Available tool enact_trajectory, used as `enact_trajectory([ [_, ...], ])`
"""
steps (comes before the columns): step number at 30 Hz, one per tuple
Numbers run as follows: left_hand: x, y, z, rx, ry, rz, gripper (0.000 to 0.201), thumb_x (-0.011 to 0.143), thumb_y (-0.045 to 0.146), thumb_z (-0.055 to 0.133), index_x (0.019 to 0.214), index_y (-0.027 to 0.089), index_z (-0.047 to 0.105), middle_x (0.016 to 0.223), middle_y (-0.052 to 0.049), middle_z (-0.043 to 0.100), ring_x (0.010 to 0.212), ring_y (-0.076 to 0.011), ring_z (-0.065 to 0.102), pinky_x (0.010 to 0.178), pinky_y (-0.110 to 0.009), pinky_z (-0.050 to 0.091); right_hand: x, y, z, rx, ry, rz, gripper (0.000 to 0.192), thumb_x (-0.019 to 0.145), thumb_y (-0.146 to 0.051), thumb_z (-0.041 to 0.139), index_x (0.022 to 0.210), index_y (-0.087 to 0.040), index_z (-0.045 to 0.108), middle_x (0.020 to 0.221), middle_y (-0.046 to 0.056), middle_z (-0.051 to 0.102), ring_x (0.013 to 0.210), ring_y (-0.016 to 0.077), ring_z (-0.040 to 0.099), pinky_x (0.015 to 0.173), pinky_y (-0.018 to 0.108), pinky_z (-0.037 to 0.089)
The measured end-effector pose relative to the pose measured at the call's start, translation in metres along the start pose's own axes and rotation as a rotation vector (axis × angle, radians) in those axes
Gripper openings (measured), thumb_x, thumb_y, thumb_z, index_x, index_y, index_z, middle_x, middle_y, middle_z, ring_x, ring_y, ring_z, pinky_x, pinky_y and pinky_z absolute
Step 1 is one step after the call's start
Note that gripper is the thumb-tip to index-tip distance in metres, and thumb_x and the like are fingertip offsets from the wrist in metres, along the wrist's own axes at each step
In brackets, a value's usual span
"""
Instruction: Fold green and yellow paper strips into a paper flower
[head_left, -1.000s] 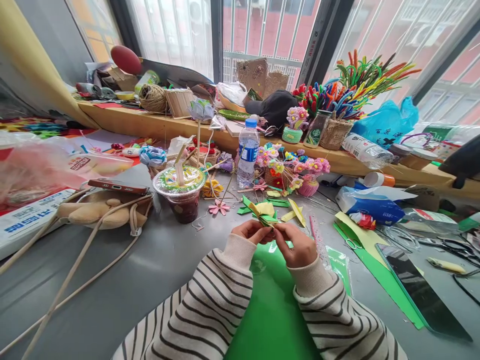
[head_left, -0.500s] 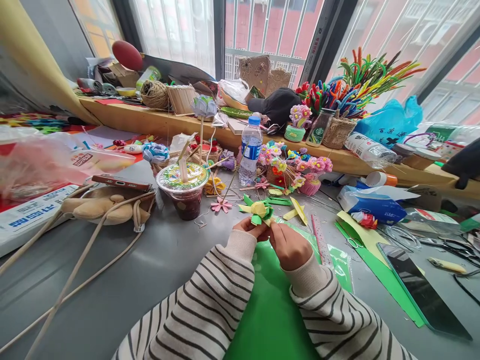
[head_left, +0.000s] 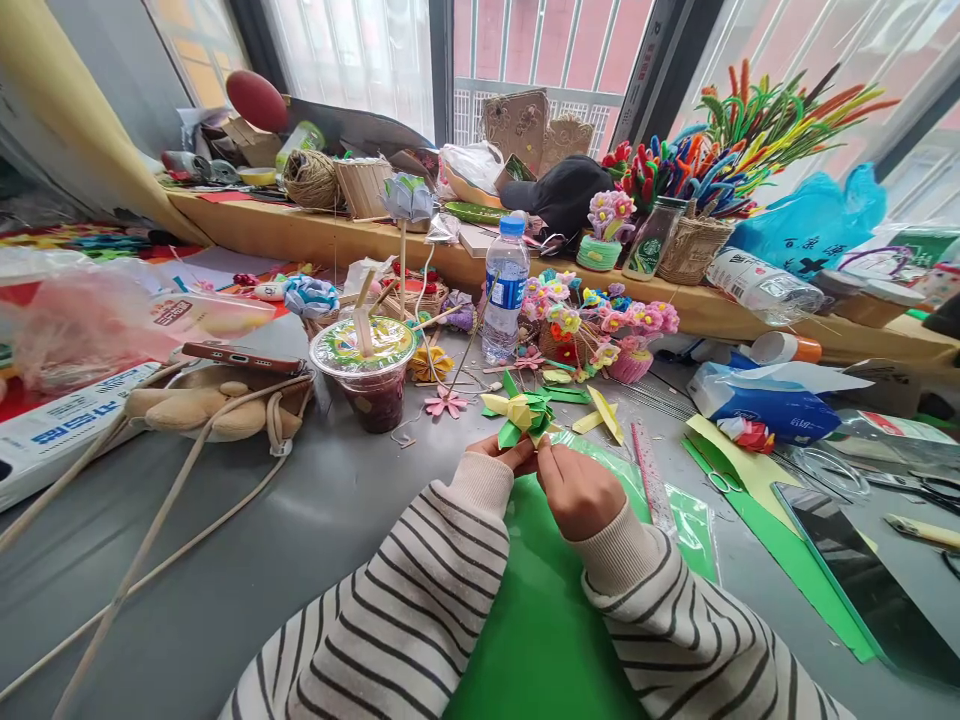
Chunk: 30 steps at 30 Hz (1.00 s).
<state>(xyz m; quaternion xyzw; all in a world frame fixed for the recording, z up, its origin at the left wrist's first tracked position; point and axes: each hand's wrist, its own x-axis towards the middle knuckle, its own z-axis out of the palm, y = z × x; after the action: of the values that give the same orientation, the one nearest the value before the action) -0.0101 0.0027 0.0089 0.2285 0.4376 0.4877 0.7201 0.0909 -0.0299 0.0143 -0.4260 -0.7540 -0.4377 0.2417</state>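
A folded paper flower (head_left: 519, 412) with yellow and green petals is held up over the grey table. My left hand (head_left: 504, 455) pinches it from below and the left, its fingertips partly hidden by the petals. My right hand (head_left: 577, 485) is closed, with thumb and forefinger pressed together at the flower's lower right edge; a small bit of pale yellow paper shows at the fingertips. Beneath both hands lies a large green sheet (head_left: 547, 620). Yellow folded paper strips (head_left: 604, 415) rest just beyond my right hand.
Left of the hands stand a lidded drink cup (head_left: 366, 375) and a pink paper flower (head_left: 445, 402). A water bottle (head_left: 505, 290) is behind. On the right lie a pink ruler (head_left: 652, 480), scissors (head_left: 721, 482) and a phone (head_left: 847, 570). Cords (head_left: 161, 520) cross the left side.
The flower has turned and tilted slightly in my fingers, showing its petals at another angle. Both hands stay at nearly the same place. The view has shifted a little.
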Motion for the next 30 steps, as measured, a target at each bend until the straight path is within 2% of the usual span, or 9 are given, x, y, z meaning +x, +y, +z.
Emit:
enact_trajectory([
  [6, 0.003, -0.005, -0.002, -0.021, -0.002, 0.087, 0.034, 0.03, 0.022, 0.075, 0.058, 0.013, 0.059, 0.054, 0.003, 0.061, 0.052, -0.0101, 0.057, 0.062, -0.023, 0.049, 0.001, -0.004, 0.001, -0.004, -0.01, 0.055, 0.014, 0.072, -0.011, 0.048, 0.071, -0.008, 0.061, 0.046, 0.002, 0.052, 0.04, 0.0107, 0.047, 0.037, 0.025, 0.03],
  [9, 0.006, -0.006, -0.003, -0.025, 0.022, 0.135, 0.041, 0.027, 0.024, 0.076, 0.061, 0.014, 0.055, 0.053, 0.004, 0.059, 0.05, -0.01, 0.056, 0.055, -0.023, 0.049, -0.002, -0.006, 0.004, -0.003, -0.016, 0.089, 0.012, 0.071, -0.012, 0.05, 0.071, -0.008, 0.061, 0.046, 0.001, 0.053, 0.04, 0.01, 0.047, 0.038, 0.024, 0.03],
  [16, 0.007, -0.005, -0.005, 0.134, 0.002, 0.141, 0.037, 0.037, 0.025, 0.073, 0.066, 0.014, 0.053, 0.059, 0.001, 0.059, 0.057, -0.0119, 0.058, 0.043, -0.017, 0.043, -0.01, -0.005, 0.012, -0.01, -0.009, 0.104, 0.011, 0.071, -0.014, 0.051, 0.077, -0.009, 0.059, 0.05, 0.0, 0.054, 0.043, 0.0074, 0.047, 0.041, 0.022, 0.03],
  [19, 0.009, -0.006, -0.005, 0.147, -0.008, 0.143, 0.036, 0.039, 0.026, 0.073, 0.067, 0.013, 0.053, 0.062, 0.0, 0.06, 0.059, -0.0121, 0.058, 0.044, -0.018, 0.042, -0.01, -0.005, 0.014, -0.016, 0.034, 0.132, 0.01, 0.069, -0.015, 0.053, 0.077, -0.01, 0.058, 0.052, 0.0, 0.056, 0.043, 0.007, 0.047, 0.043, 0.021, 0.03],
  [24, 0.01, -0.008, -0.006, 0.041, -0.025, 0.147, 0.043, 0.031, 0.023, 0.075, 0.067, 0.014, 0.053, 0.06, 0.0, 0.061, 0.056, -0.0147, 0.057, 0.051, -0.026, 0.046, -0.01, -0.003, 0.016, 0.024, 0.096, 0.136, 0.012, 0.069, -0.02, 0.053, 0.073, -0.01, 0.058, 0.059, 0.002, 0.06, 0.048, 0.0085, 0.051, 0.047, 0.021, 0.034],
  [27, 0.01, -0.008, -0.006, 0.015, -0.07, 0.155, 0.041, 0.034, 0.023, 0.075, 0.068, 0.013, 0.056, 0.064, -0.002, 0.062, 0.061, -0.0164, 0.058, 0.06, -0.029, 0.047, -0.011, -0.003, 0.017, 0.035, 0.092, 0.134, 0.016, 0.069, -0.019, 0.053, 0.079, -0.008, 0.059, 0.065, 0.005, 0.063, 0.054, 0.0099, 0.054, 0.051, 0.021, 0.036],
  [30, 0.009, -0.009, -0.005, 0.04, -0.078, 0.169, 0.037, 0.037, 0.023, 0.074, 0.068, 0.012, 0.057, 0.064, -0.003, 0.062, 0.062, -0.0161, 0.058, 0.061, -0.029, 0.047, -0.012, -0.004, 0.018, 0.039, 0.062, 0.122, 0.018, 0.07, -0.017, 0.053, 0.082, -0.006, 0.059, 0.065, 0.005, 0.063, 0.054, 0.0097, 0.054, 0.051, 0.021, 0.037],
])
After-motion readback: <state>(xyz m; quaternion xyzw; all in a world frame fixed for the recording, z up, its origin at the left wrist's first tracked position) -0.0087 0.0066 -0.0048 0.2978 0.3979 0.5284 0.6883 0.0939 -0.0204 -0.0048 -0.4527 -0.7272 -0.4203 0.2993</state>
